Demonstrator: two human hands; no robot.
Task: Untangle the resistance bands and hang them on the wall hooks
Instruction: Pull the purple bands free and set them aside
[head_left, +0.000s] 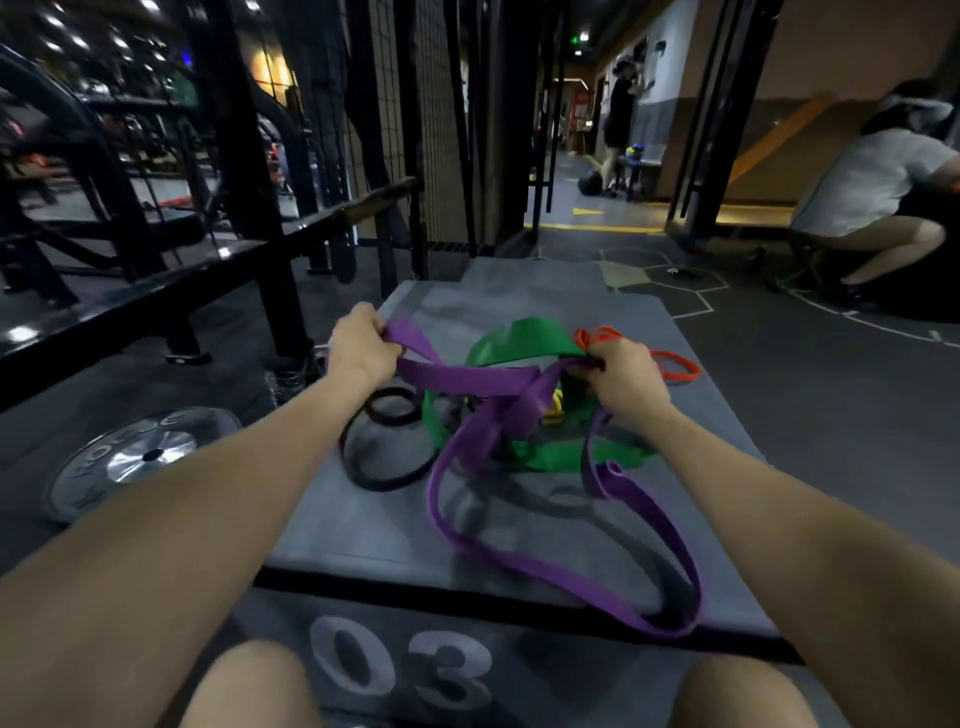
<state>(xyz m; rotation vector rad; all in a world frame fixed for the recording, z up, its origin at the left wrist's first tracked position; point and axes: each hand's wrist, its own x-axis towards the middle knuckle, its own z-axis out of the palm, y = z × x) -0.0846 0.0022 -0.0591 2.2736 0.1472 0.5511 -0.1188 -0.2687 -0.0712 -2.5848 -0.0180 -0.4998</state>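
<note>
A grey plyo box (363, 519) carries the tangle so both hands can work it. The purple resistance band (470, 382) is stretched between the left hand (361, 345) and right hand (623, 371), both clenched on it, apparently to free it from the green band (519, 340), black band (382, 475) and orange band (675, 366). No containers or hooks show.

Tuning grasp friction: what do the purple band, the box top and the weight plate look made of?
Purple band: likely matte rubber or latex; it drapes in limp flat loops and stretches between both hands. Box top: probably soft grey vinyl or padded cover, dull with scuffed patches. Weight plate: shiny metal hub with bright reflections; the duller outer ring could be metal or rubber.
</note>
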